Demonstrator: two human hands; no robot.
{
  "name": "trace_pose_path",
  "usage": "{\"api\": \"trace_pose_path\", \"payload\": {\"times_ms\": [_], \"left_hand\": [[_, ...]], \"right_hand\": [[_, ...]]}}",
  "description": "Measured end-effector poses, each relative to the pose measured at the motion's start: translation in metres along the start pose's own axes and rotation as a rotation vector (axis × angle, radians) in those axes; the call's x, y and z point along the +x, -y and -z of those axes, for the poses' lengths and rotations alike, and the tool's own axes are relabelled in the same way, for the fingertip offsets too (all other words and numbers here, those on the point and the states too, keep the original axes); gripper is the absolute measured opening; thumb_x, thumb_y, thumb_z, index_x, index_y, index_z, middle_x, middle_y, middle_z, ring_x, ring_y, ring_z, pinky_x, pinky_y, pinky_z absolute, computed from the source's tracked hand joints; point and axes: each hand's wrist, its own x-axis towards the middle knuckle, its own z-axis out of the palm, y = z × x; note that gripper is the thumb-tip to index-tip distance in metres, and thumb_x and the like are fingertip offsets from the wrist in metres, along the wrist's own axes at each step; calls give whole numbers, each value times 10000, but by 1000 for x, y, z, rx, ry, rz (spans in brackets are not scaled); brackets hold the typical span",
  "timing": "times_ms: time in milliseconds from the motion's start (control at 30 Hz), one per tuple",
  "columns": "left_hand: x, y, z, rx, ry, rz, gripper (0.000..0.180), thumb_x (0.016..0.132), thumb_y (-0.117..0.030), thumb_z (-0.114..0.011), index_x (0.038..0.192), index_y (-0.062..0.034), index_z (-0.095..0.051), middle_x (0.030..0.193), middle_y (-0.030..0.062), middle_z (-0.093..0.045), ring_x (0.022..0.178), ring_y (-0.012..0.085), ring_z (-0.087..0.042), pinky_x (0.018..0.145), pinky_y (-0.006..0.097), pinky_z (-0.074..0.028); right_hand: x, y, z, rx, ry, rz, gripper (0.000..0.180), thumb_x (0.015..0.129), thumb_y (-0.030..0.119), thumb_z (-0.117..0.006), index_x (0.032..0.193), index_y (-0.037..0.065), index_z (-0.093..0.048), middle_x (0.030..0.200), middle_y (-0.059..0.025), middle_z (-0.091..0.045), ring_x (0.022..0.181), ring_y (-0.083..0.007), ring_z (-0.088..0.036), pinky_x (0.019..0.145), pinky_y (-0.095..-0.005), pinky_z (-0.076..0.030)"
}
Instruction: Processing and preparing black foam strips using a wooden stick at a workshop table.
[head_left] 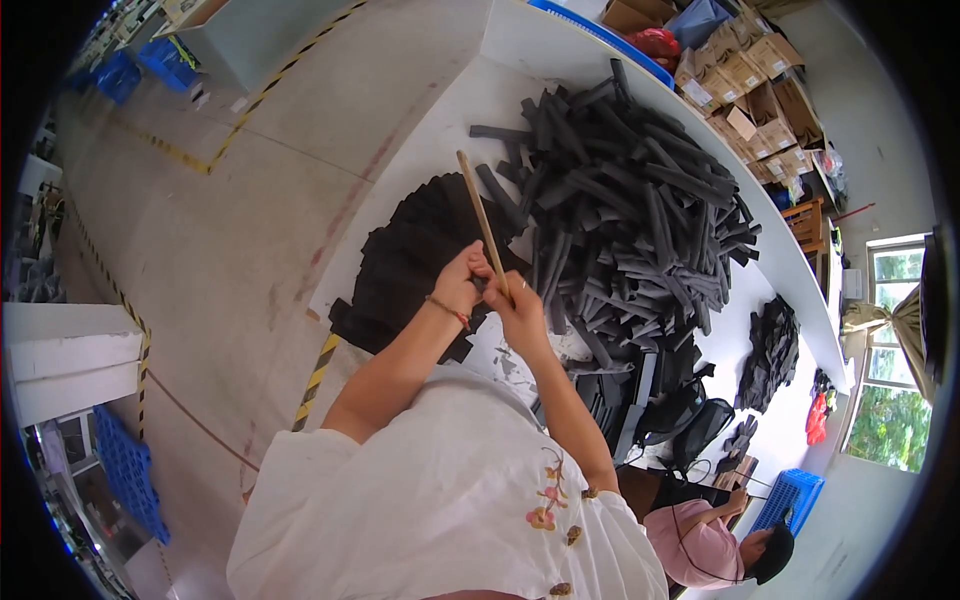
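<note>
My right hand point(518, 312) is closed around the lower end of a thin wooden stick point(478, 205), which points up and away over the table. Close against it, my left hand point(462, 278) has its fingers curled together; a small dark bit shows between the two hands, too little to name. Beneath and to the left of my hands lies a fanned-out spread of flat black pieces point(395, 270). Beyond my right hand rises a large heap of dark grey, soft-looking tubes point(640, 200).
Black bags point(690, 420) and a smaller dark pile point(770, 350) lie on the white table point(440, 140) to the right. A person in a pink shirt point(690, 540) works at lower right by a blue crate point(790, 497). Cardboard boxes point(740, 75) stand at far right.
</note>
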Motion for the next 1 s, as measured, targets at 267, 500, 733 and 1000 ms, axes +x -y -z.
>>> {"api": "trace_pose_path", "payload": {"times_ms": [267,500,733,1000], "left_hand": [[-53,-29,-66,604,45,-738,357,949,-377,-512,1009,-40,-614,672,-19,-507,501,57,-435,474,207,-360],[-88,44,-35,1363,586,97,292,978,-271,-467,921,-6,-575,653,13,-563,572,110,-558,585,251,-489],[-103,39,22,1506,283,-107,272,990,-241,-433,836,-49,-550,606,-5,-501,520,85,-487,539,243,-472],[-64,65,-70,1606,585,-1070,269,938,-195,-560,1147,-37,-499,924,47,-598,811,109,-583,714,211,-451]], "right_hand": [[-16,59,54,501,54,-339,111,922,166,-598,913,56,-585,658,68,-434,557,-14,-362,489,-185,-266],[21,44,81,277,-360,-168,138,931,217,-592,878,95,-559,619,97,-376,489,-5,-322,433,-178,-233],[39,53,143,434,-583,-139,208,960,273,-543,861,90,-545,619,72,-414,497,-20,-365,438,-176,-247],[31,50,99,594,-365,-295,241,960,264,-540,786,103,-495,598,61,-406,447,-38,-349,393,-185,-223]]}}
